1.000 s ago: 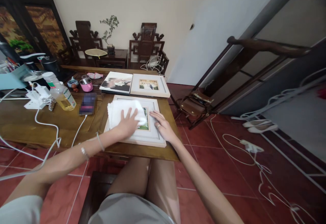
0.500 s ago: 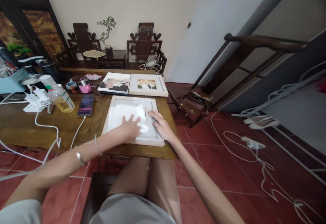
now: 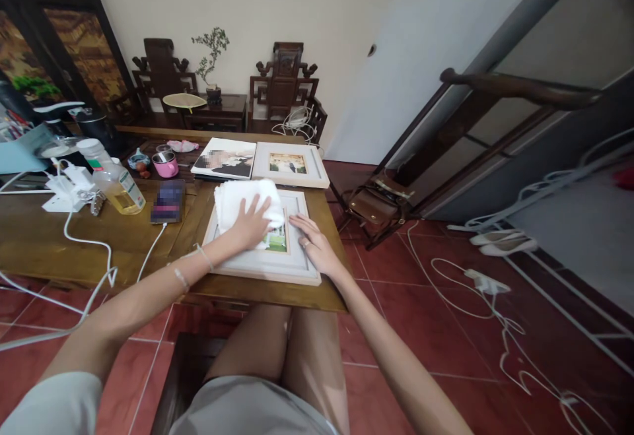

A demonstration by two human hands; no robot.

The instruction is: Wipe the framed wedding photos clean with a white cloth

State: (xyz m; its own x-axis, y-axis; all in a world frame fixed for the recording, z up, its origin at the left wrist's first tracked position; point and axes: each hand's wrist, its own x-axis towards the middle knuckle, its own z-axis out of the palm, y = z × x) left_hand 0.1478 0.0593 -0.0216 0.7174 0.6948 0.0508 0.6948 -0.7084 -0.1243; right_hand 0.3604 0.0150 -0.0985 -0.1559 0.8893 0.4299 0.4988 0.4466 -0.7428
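A white-matted picture frame (image 3: 238,267) with a pale wood edge lies flat on the wooden table (image 3: 188,250) before me. My left hand (image 3: 253,220) is spread flat on a folded white cloth (image 3: 242,197), pressing it against the upper left of the frame. Part of a green photo (image 3: 276,240) shows beside the cloth; the rest is covered. My right hand (image 3: 317,243) rests with fingers stretched along the frame's right side, holding nothing.
Behind lie another framed picture (image 3: 288,164) and a photo album or panel (image 3: 225,158). To the left are a phone (image 3: 167,202) on a cable, a pink cup (image 3: 166,163), a bottle of yellow liquid (image 3: 121,187) and a white power adapter (image 3: 69,187). A dark wooden chair (image 3: 430,144) stands right.
My left hand has moved the white cloth up toward the frame's far edge, uncovering part of the green photo. My right hand stays on the frame's right side.
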